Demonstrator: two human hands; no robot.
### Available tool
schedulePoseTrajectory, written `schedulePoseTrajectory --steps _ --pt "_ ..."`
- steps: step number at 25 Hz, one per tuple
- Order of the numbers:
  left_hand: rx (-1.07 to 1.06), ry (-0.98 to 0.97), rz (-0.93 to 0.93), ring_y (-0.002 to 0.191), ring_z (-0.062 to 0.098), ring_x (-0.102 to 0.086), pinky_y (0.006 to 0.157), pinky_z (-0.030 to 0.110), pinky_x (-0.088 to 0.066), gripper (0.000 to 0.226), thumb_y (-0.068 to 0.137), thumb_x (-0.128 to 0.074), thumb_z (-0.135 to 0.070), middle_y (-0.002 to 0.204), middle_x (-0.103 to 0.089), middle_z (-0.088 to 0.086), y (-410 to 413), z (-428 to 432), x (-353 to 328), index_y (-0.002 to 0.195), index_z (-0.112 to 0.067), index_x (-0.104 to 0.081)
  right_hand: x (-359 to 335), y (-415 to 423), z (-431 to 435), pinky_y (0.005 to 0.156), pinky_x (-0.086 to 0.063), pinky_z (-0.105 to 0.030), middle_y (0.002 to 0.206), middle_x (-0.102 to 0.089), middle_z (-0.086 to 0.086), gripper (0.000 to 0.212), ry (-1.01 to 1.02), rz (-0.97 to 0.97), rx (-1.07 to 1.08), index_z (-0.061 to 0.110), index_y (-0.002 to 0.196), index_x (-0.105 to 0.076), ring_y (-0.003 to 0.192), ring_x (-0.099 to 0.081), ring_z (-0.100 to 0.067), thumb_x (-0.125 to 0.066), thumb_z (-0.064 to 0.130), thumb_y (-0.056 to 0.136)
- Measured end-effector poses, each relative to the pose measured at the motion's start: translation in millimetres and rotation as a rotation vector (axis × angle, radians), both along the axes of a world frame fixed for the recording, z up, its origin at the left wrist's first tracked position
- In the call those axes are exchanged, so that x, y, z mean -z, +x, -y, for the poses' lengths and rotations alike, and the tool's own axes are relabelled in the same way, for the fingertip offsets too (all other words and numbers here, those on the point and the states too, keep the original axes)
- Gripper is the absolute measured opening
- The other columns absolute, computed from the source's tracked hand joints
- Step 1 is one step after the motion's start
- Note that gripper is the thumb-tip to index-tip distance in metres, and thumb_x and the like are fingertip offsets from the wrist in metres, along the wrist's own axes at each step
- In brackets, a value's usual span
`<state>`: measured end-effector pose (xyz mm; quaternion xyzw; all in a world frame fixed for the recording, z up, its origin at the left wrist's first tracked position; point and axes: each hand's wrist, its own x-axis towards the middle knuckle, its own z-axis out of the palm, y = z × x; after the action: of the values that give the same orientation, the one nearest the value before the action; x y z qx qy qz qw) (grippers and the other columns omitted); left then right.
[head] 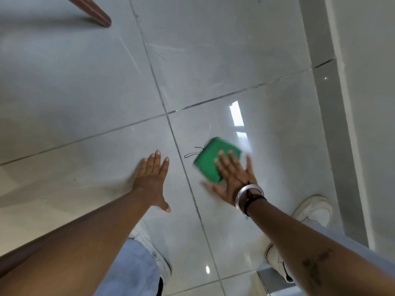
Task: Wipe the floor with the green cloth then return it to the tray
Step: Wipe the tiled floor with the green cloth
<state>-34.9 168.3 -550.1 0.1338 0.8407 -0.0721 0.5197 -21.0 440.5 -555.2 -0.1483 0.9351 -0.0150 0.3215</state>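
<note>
The green cloth lies folded flat on the glossy grey tiled floor, with loose black threads at its far left corner. My right hand presses flat on the cloth's near right part, fingers spread, and looks blurred. It wears a silver bangle and a black band at the wrist. My left hand rests palm down on the floor to the left of the cloth, fingers apart, holding nothing. No tray can be made out with certainty.
A brown wooden furniture leg stands at the top left. A grey skirting and white wall run down the right side. My white shoes and blue trousers are below the hands. A grey metallic edge shows at the bottom right.
</note>
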Motion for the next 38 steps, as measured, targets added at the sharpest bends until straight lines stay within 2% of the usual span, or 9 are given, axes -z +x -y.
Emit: schedulePoseTrajectory --steps 3,8,13,16,18,23,29,34,38 --pt "0.023 -0.008 -0.015 0.145 0.037 0.027 0.118 0.048 0.016 0.160 0.043 -0.072 -0.080 0.153 0.035 0.024 0.4 -0.8 -3.6 0.147 -0.011 0.029 -3.2 -28.1 41.9 0.113 0.015 -0.062 0.164 0.000 -0.004 0.098 0.121 0.067 0.728 0.019 0.153 -0.012 0.150 0.004 -0.026 -0.007 0.081 0.077" --pt "0.085 -0.016 0.026 0.146 0.037 0.026 0.119 0.048 0.013 0.160 0.043 -0.076 -0.076 0.154 0.034 0.024 -10.0 4.6 -5.0 0.148 -0.011 0.026 -5.2 -14.8 27.3 0.106 0.033 -0.052 0.164 -0.003 -0.003 0.091 -0.120 0.144 -0.374 0.020 0.153 -0.014 0.150 0.006 -0.026 -0.009 0.076 0.081" --pt "0.121 -0.034 0.019 0.146 0.036 0.024 0.122 0.049 0.009 0.159 0.045 -0.079 -0.071 0.155 0.032 0.024 -6.3 2.4 -12.3 0.148 -0.009 0.025 -0.7 -64.8 38.6 0.112 0.015 -0.062 0.164 -0.001 -0.003 0.092 0.139 0.055 0.557 0.021 0.153 -0.012 0.150 0.004 -0.027 -0.008 0.078 0.080" --pt "0.237 -0.084 0.031 0.148 0.036 0.020 0.122 0.049 0.008 0.156 0.049 -0.080 -0.068 0.156 0.029 0.024 -17.3 6.6 -19.5 0.149 -0.008 0.023 3.7 -48.0 50.6 0.115 0.007 -0.066 0.164 -0.001 -0.005 0.091 0.003 0.110 -0.384 0.020 0.153 -0.011 0.149 0.007 -0.031 -0.018 0.077 0.083" --pt "0.302 -0.116 0.055 0.148 0.035 0.019 0.123 0.048 0.007 0.154 0.052 -0.082 -0.064 0.157 0.028 0.023 -23.0 9.6 -24.8 0.149 -0.006 0.023 -5.9 -46.0 26.5 0.114 0.013 -0.065 0.164 -0.006 -0.002 0.084 -0.114 0.182 -0.693 0.021 0.153 -0.017 0.150 0.002 -0.029 -0.025 0.071 0.087" --pt "0.300 -0.151 0.083 0.147 0.039 0.020 0.123 0.048 0.004 0.150 0.057 -0.081 -0.062 0.155 0.029 0.027 -20.4 -1.0 -29.6 0.147 0.000 0.023 -0.7 -74.1 48.7 0.109 0.015 -0.067 0.164 -0.010 0.002 0.090 0.066 0.001 0.240 0.026 0.151 -0.023 0.150 0.001 -0.027 -0.008 0.077 0.078" --pt "0.289 -0.173 0.094 0.147 0.038 0.019 0.123 0.048 0.005 0.151 0.056 -0.084 -0.054 0.155 0.030 0.027 -20.9 0.0 -24.1 0.147 0.000 0.024 -14.7 -7.4 15.0 0.109 0.017 -0.065 0.162 -0.019 -0.003 0.077 -0.035 0.207 -0.788 0.020 0.149 -0.030 0.149 -0.005 -0.032 -0.032 0.068 0.089" --pt "0.284 -0.183 0.067 0.147 0.042 0.018 0.122 0.048 0.006 0.154 0.054 -0.085 -0.055 0.154 0.029 0.030 -12.1 -5.4 -20.9 0.145 0.003 0.024 -1.0 -49.7 45.6 0.104 0.032 -0.058 0.162 -0.017 0.001 0.086 0.054 0.052 -0.081 0.024 0.148 -0.031 0.150 -0.004 -0.028 -0.009 0.076 0.083" --pt "0.323 -0.136 0.071 0.149 0.037 0.015 0.123 0.046 0.005 0.152 0.052 -0.086 -0.054 0.156 0.027 0.026 -21.9 6.8 -20.5 0.148 -0.001 0.019 -1.9 -29.9 64.9 0.111 0.021 -0.061 0.163 -0.013 -0.004 0.076 0.025 0.134 -0.514 0.021 0.151 -0.024 0.149 0.000 -0.032 -0.024 0.068 0.091"
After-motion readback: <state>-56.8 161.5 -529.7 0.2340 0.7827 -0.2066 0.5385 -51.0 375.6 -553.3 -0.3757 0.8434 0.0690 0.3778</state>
